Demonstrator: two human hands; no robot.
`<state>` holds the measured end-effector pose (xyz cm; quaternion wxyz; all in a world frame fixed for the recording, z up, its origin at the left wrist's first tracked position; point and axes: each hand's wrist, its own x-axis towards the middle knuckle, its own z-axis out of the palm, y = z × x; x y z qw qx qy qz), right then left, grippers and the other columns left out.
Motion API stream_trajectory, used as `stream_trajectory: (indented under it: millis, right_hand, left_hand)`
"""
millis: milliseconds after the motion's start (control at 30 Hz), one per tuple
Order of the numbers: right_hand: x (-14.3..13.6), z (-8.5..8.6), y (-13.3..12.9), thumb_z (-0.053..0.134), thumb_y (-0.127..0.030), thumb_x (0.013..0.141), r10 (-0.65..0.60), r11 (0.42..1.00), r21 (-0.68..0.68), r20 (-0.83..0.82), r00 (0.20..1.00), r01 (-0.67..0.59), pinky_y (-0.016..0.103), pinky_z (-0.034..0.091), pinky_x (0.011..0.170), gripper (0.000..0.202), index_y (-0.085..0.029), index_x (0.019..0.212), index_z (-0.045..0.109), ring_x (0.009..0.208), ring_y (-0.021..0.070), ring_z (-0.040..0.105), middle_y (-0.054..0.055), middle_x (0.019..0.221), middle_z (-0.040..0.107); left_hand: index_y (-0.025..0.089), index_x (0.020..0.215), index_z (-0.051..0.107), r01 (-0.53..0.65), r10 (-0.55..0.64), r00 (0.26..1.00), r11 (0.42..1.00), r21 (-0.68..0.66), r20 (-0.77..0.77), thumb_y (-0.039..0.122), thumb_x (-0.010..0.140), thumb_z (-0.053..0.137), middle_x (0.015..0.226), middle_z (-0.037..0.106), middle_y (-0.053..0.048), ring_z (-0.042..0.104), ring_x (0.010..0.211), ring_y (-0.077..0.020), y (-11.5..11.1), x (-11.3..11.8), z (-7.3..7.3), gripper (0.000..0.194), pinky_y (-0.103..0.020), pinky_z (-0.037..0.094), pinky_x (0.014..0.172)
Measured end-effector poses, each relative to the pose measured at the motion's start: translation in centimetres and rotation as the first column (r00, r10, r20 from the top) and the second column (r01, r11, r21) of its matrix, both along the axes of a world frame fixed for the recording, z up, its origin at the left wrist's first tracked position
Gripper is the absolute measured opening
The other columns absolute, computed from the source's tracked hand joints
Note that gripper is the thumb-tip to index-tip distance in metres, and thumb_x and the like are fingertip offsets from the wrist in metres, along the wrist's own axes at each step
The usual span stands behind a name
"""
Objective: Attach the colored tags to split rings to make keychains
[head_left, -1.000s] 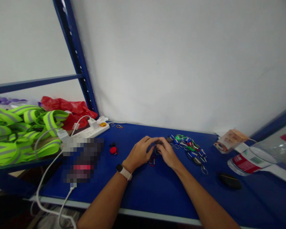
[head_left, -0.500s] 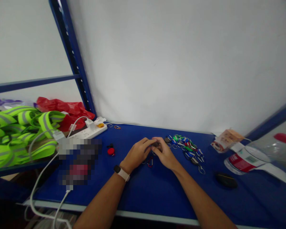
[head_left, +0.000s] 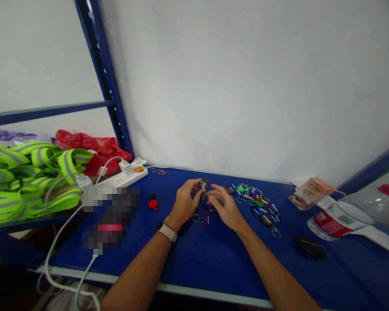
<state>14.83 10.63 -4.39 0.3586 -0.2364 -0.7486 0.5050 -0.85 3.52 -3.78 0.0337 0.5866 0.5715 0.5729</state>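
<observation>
In our left hand (head_left: pixel 183 204) we pinch a small dark round piece (head_left: pixel 203 184) over the blue table (head_left: pixel 214 263); our right hand (head_left: pixel 226 210) is half curled just beside it, and whether it grips anything we cannot tell. Nearer us lie a metal ring (head_left: pixel 196 222) and a red carabiner (head_left: pixel 208 223).

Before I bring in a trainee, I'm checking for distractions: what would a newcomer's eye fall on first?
Probably the neon yellow-green reflective straps heaped at far left, beside a red plastic bag. Next, centrally, the left hand holding a small dark round piece, with a multicoloured carabiner pile towards the right.
</observation>
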Motion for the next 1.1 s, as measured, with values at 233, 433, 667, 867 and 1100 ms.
stream_trajectory:
  millis: [233, 433, 667, 867, 1100]
  right_hand:
    - [0.5, 0.4, 0.5, 0.049, -0.042, 0.093, -0.148, 0.977, 0.165, 0.058, 0.987, 0.137, 0.028, 0.045, 0.067, 0.025, -0.020, 0.086, 0.058, 0.070, 0.0157, 0.058, 0.003, 0.079, 0.064]
    - [0.5, 0.5, 0.6, 0.046, -0.039, 0.094, -0.192, 0.958, 0.231, 0.068, 0.979, 0.172, 0.027, 0.042, 0.066, 0.027, -0.019, 0.079, 0.055, 0.069, 0.0154, 0.055, 0.001, 0.071, 0.059]
    - [0.5, 0.4, 0.9, 0.043, -0.041, 0.095, -0.233, 0.950, 0.232, 0.085, 0.969, 0.208, 0.026, 0.039, 0.060, 0.032, -0.019, 0.074, 0.052, 0.062, 0.0133, 0.051, 0.000, 0.067, 0.054]
    - [0.6, -0.1, 1.3, 0.045, -0.043, 0.094, -0.255, 0.952, 0.194, 0.067, 0.965, 0.238, 0.025, 0.039, 0.057, 0.027, -0.019, 0.085, 0.056, 0.059, 0.0129, 0.052, -0.001, 0.068, 0.057]
    - [0.5, -0.4, 1.2, 0.050, -0.041, 0.091, -0.225, 0.958, 0.197, 0.063, 0.972, 0.209, 0.026, 0.043, 0.061, 0.025, -0.019, 0.099, 0.058, 0.064, 0.0152, 0.057, 0.000, 0.070, 0.060]
  left_hand:
    - [0.016, 0.109, 0.061, -0.075, 0.075, 0.994, 0.997, -0.006, 0.074, 0.024, 0.085, 0.066, 0.091, 0.069, -0.004, 0.065, 0.076, -0.0135, 0.0, 0.1, 0.4, 0.026, -0.026, 0.054, 0.069]
    - [0.017, 0.110, 0.063, -0.020, 0.025, 0.996, 0.998, -0.056, 0.086, 0.026, 0.084, 0.066, 0.093, 0.068, -0.005, 0.063, 0.076, -0.0140, -0.2, 0.2, 0.6, 0.028, -0.026, 0.051, 0.067]
    - [0.017, 0.108, 0.066, 0.177, -0.116, 0.937, 0.970, -0.164, 0.330, 0.035, 0.086, 0.062, 0.092, 0.068, -0.006, 0.061, 0.082, -0.0157, 0.0, 0.2, 0.5, 0.029, -0.024, 0.047, 0.065]
    - [0.013, 0.094, 0.065, 0.332, -0.162, 0.732, 0.933, -0.139, 0.662, 0.053, 0.081, 0.062, 0.086, 0.064, -0.007, 0.056, 0.070, -0.0131, 0.6, -0.1, 0.5, 0.043, -0.023, 0.045, 0.055]
    - [0.011, 0.099, 0.066, 0.438, -0.186, 0.589, 0.892, -0.116, 0.787, 0.056, 0.080, 0.062, 0.091, 0.064, -0.009, 0.057, 0.071, -0.0133, 0.2, -0.3, 0.8, 0.049, -0.024, 0.045, 0.057]
